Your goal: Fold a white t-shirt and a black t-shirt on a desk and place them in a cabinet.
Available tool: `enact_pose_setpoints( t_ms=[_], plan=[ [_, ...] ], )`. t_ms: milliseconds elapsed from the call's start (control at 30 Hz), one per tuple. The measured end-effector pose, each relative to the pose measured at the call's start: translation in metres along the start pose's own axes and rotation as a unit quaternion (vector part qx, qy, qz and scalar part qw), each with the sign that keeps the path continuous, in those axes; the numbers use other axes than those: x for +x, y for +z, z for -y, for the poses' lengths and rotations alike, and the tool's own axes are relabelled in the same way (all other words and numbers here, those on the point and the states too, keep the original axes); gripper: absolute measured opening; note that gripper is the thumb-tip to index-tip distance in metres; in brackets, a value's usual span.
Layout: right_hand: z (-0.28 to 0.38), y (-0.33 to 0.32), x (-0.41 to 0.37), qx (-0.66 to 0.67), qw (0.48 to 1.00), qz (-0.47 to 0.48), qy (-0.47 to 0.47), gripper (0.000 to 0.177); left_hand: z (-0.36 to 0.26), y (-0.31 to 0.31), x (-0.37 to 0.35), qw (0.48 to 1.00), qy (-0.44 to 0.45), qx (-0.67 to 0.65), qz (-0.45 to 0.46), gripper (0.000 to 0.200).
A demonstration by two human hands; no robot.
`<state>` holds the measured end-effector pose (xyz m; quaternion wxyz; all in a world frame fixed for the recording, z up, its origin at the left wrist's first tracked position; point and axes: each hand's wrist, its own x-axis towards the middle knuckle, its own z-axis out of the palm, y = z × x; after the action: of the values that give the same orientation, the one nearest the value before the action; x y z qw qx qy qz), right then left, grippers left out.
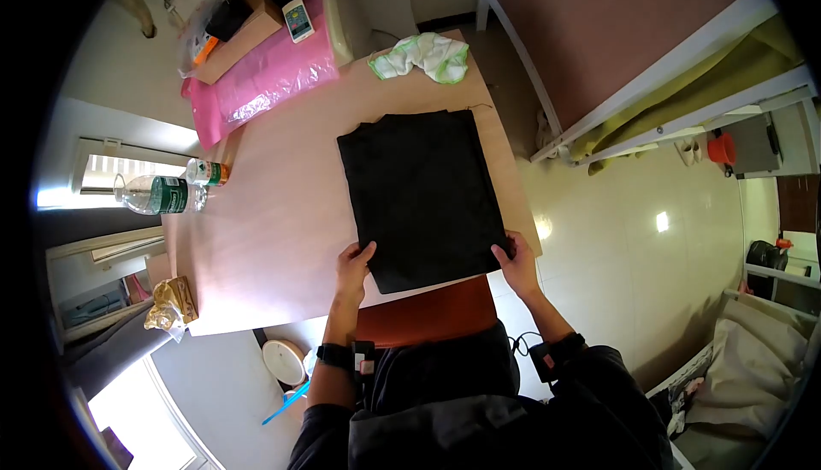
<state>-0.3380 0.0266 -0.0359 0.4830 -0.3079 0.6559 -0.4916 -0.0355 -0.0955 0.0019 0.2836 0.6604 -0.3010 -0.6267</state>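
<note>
A black cloth [423, 196], folded into a flat, roughly rectangular shape, lies on the light brown table [274, 188], its lower edge near the table's front edge. My left hand [354, 266] grips the cloth's lower left side, thumb on top and fingers at the edge. At the lower right corner, my right hand [516, 266] pinches the cloth in the same way, its thumb over the fabric. Both hands have dark bands with small devices at the wrists.
A white-and-green cloth [421, 58] lies at the table's far edge. Pink plastic [282, 85], a cardboard box [241, 40] and a phone [298, 20] are at the back left. Bottles [164, 195] stand on the left. A red-brown seat [428, 312] is below the table's front edge.
</note>
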Motion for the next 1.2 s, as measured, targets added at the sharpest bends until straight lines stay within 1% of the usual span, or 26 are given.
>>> enact_pose_setpoints(
  t_ms=[67,133,200,233,267,300,333,367,400,467,500,533,567,600,667,767,800,867,933,967,1000,1033,1067,1100,1167,1200],
  plan=[
    [0.006,-0.001,0.002,0.018,0.999,0.025,0.031,0.035,0.010,-0.011,0.010,1.000,0.004,0.011,0.000,0.019],
    [0.021,0.001,0.003,0.037,0.996,0.047,0.063,0.036,0.019,-0.024,0.022,0.997,0.023,0.077,-0.018,0.019],
    [0.037,0.009,0.011,0.092,0.985,0.098,0.108,0.040,0.025,-0.033,0.028,0.980,0.098,0.164,-0.059,0.022],
    [0.038,0.012,0.018,0.113,0.974,0.112,0.163,0.046,0.023,-0.035,0.026,0.960,0.149,0.219,-0.087,0.020],
    [0.039,0.018,0.027,0.115,0.974,0.107,0.161,0.046,0.020,-0.035,0.026,0.935,0.201,0.270,-0.115,0.018],
    [0.041,0.027,0.035,0.071,0.983,0.110,0.130,0.048,0.015,-0.030,0.021,0.934,0.203,0.272,-0.111,0.018],
    [0.044,0.035,0.042,0.027,0.988,0.114,0.100,0.051,0.010,-0.022,0.011,0.868,0.303,0.344,-0.192,0.017],
    [0.048,0.040,0.047,0.029,0.988,0.114,0.101,0.051,0.007,-0.014,0.000,0.778,0.395,0.408,-0.269,0.016],
    [0.056,0.046,0.052,0.047,0.988,0.109,0.103,0.053,0.006,-0.008,-0.011,0.777,0.395,0.410,-0.270,0.016],
    [0.060,0.051,0.070,0.065,0.987,0.106,0.104,0.054,0.008,0.002,-0.033,0.876,0.355,0.321,-0.061,0.017],
    [0.055,0.053,0.081,0.110,0.981,0.118,0.105,0.053,0.007,0.006,-0.048,0.928,0.219,0.295,0.056,0.022],
    [0.058,0.055,0.092,0.154,0.974,0.128,0.105,0.052,0.005,0.012,-0.059,0.947,0.077,0.258,0.172,0.028],
    [0.061,0.054,0.104,0.194,0.962,0.151,0.118,0.053,0.005,0.023,-0.067,0.942,-0.053,0.168,0.284,0.036],
    [0.071,0.054,0.111,0.233,0.948,0.173,0.134,0.053,0.008,0.035,-0.078,0.902,-0.182,0.070,0.384,0.044],
    [0.095,0.058,0.124,0.234,0.946,0.155,0.164,0.055,0.007,0.070,-0.100,0.856,-0.346,-0.125,0.364,0.058],
    [0.052,0.074,0.156,0.129,0.974,0.107,0.154,0.054,0.035,0.111,-0.088,0.861,-0.330,-0.235,0.306,0.054],
    [0.056,0.075,0.154,0.121,0.974,0.109,0.156,0.054,0.034,0.119,-0.086,0.858,-0.331,-0.243,0.308,0.054],
    [0.079,0.078,0.146,0.020,0.988,0.144,0.044,0.053,0.028,0.133,-0.084,0.865,-0.330,-0.161,0.342,0.057],
    [0.099,0.078,0.142,-0.028,0.987,0.155,0.041,0.052,0.002,0.139,-0.099,0.873,-0.304,-0.117,0.363,0.049],
    [0.101,0.080,0.145,-0.094,0.985,0.146,0.011,0.053,-0.014,0.145,-0.103,0.946,-0.050,0.165,0.275,0.048],
    [0.103,0.082,0.147,-0.158,0.978,0.138,-0.017,0.054,-0.024,0.149,-0.102,0.870,0.210,0.422,0.144,0.049],
    [0.113,0.085,0.145,-0.157,0.977,0.141,-0.017,0.054,-0.026,0.154,-0.091,0.856,0.287,0.429,0.039,0.054],
    [0.124,0.086,0.146,-0.262,0.957,0.120,-0.022,0.055,-0.027,0.159,-0.075,0.825,0.361,0.429,-0.067,0.059],
    [0.132,0.087,0.146,-0.365,0.926,0.097,-0.027,0.056,-0.027,0.168,-0.062,0.825,0.362,0.428,-0.071,0.059],
    [0.129,0.088,0.149,-0.359,0.928,0.092,-0.030,0.055,-0.022,0.186,-0.045,0.828,0.352,0.404,-0.167,0.057],
    [0.125,0.089,0.152,-0.352,0.932,0.082,-0.031,0.055,-0.015,0.189,-0.039,0.828,0.352,0.401,-0.171,0.057]
  ],
)
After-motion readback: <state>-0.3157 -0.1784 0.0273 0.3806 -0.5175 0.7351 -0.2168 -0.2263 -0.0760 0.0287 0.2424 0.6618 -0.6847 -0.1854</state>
